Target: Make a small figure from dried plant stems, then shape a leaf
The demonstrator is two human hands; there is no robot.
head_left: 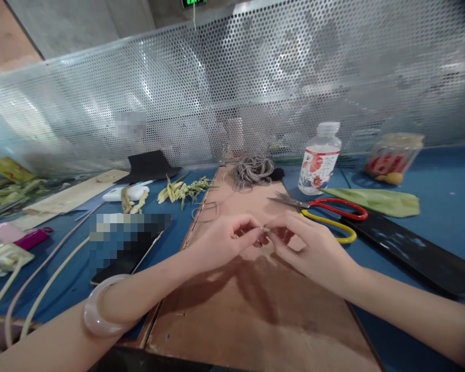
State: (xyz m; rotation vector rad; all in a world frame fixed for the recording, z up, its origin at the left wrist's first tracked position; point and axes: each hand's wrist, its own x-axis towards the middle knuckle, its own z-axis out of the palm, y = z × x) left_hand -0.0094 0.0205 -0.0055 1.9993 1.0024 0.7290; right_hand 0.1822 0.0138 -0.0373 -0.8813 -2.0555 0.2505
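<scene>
My left hand (222,242) and my right hand (313,245) meet fingertip to fingertip above a brown wooden board (232,315). Each is closed in a pinch. A tiny green piece (267,230) shows between their fingertips; it is too small to tell its kind. Just beyond my right hand lie scissors (321,209) with one red and one yellow handle, blades pointing left. A heap of grey cord (252,171) sits at the board's far end, with a loose loop trailing toward my left hand.
To the right are a clear labelled bottle (320,160), a jar (394,157), a green husk (375,200) and a long black tray (414,253). At left lie a phone (139,248), cables (58,274) and dry husks (182,191). A perforated metal screen (201,98) closes the back.
</scene>
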